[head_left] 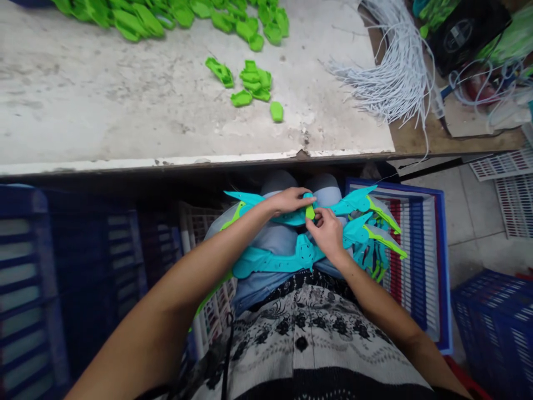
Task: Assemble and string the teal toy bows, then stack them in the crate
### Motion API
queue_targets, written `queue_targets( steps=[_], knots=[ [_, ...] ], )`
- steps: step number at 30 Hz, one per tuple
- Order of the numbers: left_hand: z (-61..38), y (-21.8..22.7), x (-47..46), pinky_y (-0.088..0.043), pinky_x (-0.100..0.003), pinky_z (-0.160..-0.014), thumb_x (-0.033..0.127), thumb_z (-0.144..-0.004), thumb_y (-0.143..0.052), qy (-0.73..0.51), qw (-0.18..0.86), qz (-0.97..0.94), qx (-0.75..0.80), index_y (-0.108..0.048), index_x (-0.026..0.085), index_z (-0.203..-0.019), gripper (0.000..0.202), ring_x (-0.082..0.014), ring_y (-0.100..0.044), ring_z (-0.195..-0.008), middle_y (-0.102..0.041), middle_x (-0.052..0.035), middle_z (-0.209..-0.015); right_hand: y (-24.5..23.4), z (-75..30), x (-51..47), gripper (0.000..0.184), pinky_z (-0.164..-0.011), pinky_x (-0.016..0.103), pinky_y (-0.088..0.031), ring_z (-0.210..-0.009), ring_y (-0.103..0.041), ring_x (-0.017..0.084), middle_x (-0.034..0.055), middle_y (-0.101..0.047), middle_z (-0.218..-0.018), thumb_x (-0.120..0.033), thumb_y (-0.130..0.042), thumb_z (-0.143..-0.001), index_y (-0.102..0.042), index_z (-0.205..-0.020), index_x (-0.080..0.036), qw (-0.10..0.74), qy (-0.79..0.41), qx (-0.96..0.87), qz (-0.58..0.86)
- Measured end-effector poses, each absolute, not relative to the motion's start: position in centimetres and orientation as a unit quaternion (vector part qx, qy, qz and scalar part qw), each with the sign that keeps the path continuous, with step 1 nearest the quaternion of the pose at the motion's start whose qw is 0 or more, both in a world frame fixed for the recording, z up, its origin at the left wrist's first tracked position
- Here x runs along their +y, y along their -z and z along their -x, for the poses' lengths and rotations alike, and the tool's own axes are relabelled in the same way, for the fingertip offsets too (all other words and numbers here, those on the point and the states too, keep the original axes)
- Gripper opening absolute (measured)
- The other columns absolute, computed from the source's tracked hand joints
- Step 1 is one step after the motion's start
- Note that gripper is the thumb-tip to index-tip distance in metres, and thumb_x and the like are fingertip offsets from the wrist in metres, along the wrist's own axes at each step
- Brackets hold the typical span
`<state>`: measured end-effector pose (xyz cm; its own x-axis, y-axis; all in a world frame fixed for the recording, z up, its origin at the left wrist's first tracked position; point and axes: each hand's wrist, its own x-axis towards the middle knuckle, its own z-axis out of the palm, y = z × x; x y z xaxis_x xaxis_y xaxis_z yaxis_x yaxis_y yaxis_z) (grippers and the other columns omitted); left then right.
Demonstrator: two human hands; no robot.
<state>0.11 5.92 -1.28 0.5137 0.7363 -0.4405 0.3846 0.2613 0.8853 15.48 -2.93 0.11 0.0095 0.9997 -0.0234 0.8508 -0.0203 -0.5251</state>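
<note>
Because it seems to need precise seating, the small green piece (310, 212) is pinched between thumb and fingers of the right hand (328, 233) at the middle of the turquoise part (293, 218), which the left hand (290, 200) grips from above, apparently to steady it on the lap (278, 239). Just bodyward of both hands lies a second turquoise part (306, 253); beyond them, loose green pieces (259, 83) sit on the table (145, 111), probably for easy reach.

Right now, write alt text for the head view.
The left hand and right hand meet at a small green piece on a turquoise plastic part over the lap. Loose green pieces and white cords lie on the table ahead.
</note>
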Motion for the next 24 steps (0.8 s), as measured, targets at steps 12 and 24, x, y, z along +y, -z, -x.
queue_targets(
  steps=[12,24],
  knots=[
    [0.0,0.6,5.6,-0.039,-0.024,-0.063,0.056,-0.076,-0.058,-0.135,0.635,-0.587,0.484,-0.066,0.012,-0.107,0.055,-0.0164,-0.053,-0.072,-0.063,-0.0025,-0.08,-2.8,-14.8,-0.9,0.015,-0.065,0.028,-0.04,-0.082,-0.065,0.023,0.0084,-0.07,-0.089,-0.026,-0.061,-0.085,-0.062,-0.096,-0.015,-0.009,-0.167,-0.717,0.677],
    [0.0,0.4,5.3,-0.039,-0.022,-0.06,0.042,-0.073,-0.062,-0.146,0.628,-0.593,0.482,-0.063,0.01,-0.111,0.05,-0.0144,-0.051,-0.071,-0.06,-0.0007,-0.078,-2.2,-15.3,-0.2,0.017,-0.061,0.026,-0.034,-0.076,-0.06,0.018,0.0022,-0.067,-0.083,-0.034,-0.07,-0.08,-0.062,-0.083,-0.02,0.023,-0.214,-0.706,0.675]
  ],
)
